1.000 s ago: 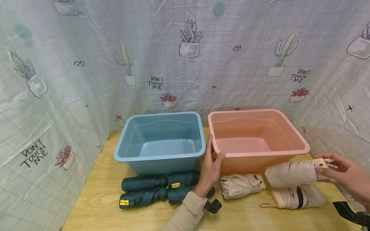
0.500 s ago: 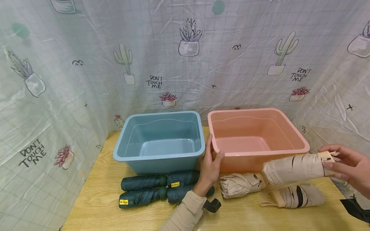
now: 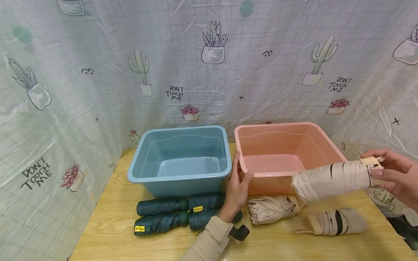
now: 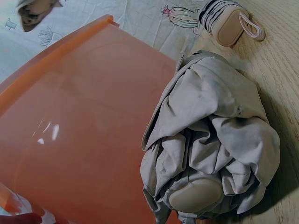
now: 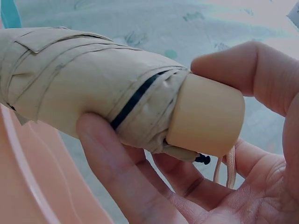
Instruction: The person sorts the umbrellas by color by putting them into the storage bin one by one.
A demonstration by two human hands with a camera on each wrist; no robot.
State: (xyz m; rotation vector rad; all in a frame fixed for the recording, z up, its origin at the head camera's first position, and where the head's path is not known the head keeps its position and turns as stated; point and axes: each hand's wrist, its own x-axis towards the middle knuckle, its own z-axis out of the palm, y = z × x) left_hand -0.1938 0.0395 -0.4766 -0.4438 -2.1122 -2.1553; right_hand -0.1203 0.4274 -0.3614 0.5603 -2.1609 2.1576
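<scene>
My right hand (image 3: 393, 177) holds a folded beige umbrella (image 3: 331, 177) by its cream handle (image 5: 205, 114). In the head view, this umbrella hangs tilted before the right part of the pink basin (image 3: 261, 174), its far end overlapping the front wall. At the basin's front left corner rests my left hand (image 3: 237, 192). Its fingers lie along the left side and its thumb touches the front rim. A second folded beige umbrella (image 3: 272, 210) lies before the basin, large in the left wrist view. A third beige umbrella (image 3: 339, 222) with a wrist loop lies farther right.
Left of the pink basin stands a blue basin (image 3: 177, 179). Several folded dark green umbrellas (image 3: 160, 224) lie before it, partly behind my left forearm. All stand on a wooden table (image 3: 107, 224), with a cactus-print curtain (image 3: 196, 72) behind and at the sides.
My right hand has raised the beige umbrella and carried it slightly right, away from the umbrella lying beneath. My left hand has stayed at the pink basin's corner.
</scene>
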